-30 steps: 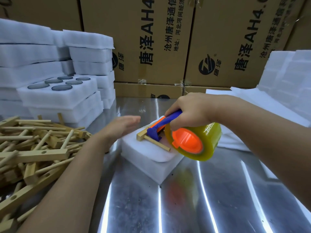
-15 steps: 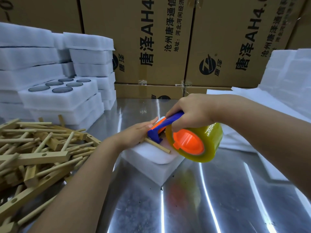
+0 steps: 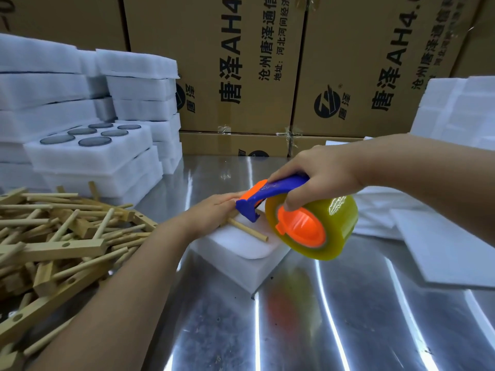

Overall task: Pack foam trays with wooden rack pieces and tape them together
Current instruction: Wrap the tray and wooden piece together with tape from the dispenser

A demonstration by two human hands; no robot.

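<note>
Right hand (image 3: 318, 175) grips tape dispenser (image 3: 302, 231) over foam tray (image 3: 241, 254) — left hand (image 3: 211, 213) flat at its edge.

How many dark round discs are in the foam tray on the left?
6 discs, two rows of three in the foam tray: left row, right row. None appear hidden.

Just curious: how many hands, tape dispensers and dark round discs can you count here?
Bare hands: 2, left hand, right hand
Blue-and-orange plastic tape dispenser: 1
Dark round discs in white foam tray: 6
Total: 9
</note>
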